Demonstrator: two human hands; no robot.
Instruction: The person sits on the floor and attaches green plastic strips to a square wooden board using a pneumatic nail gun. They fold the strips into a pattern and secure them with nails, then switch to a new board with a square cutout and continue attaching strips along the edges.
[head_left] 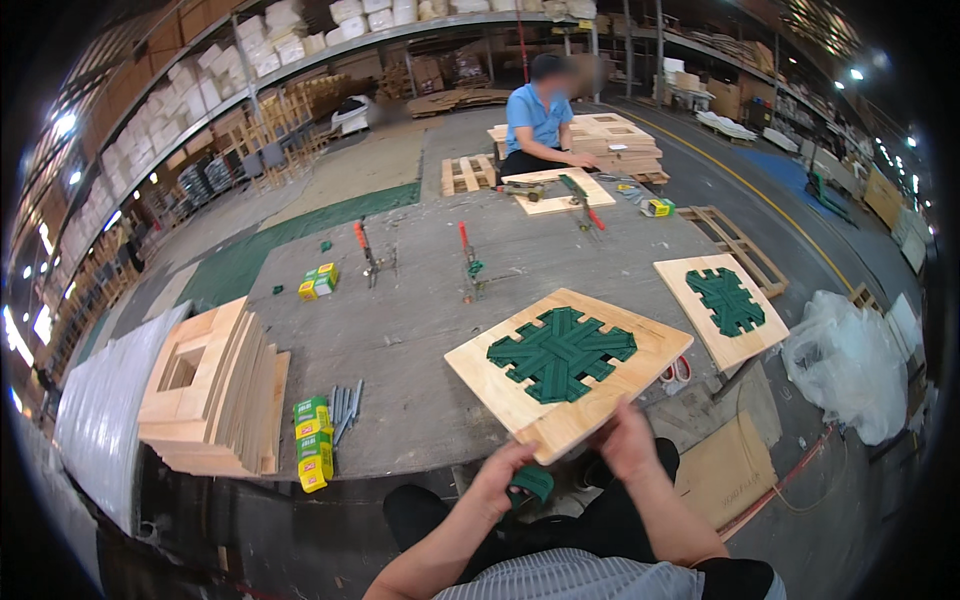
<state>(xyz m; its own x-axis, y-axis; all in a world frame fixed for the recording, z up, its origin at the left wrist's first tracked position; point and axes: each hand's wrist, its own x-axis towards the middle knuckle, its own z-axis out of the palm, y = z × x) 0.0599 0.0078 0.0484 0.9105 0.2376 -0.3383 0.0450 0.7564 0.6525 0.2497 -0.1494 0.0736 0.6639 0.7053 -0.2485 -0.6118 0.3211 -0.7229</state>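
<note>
Both my hands are on the near edges of a square wooden panel (470, 360), tilted over the table's front edge. Dark green webbing straps (562, 352) are woven over its middle, with their ends sticking out on the wood. My left hand (500, 474) is closed on the near corner, thumb on top. My right hand (630, 446) grips the near right edge; its fingers are partly hidden behind the panel. Beside my left hand, below the panel, shows a curved piece of green webbing (534, 484); whether I touch it, I cannot tell.
A similar webbed panel (690, 290) lies at right, by red-handled scissors (677, 372) and plastic sheeting (850, 365). Stacked wooden frames (205, 400), yellow-green boxes (313, 440) and metal strips (346, 408) are at left. Orange-handled tools (464, 245) stand mid-table. A co-worker (540, 122) sits across.
</note>
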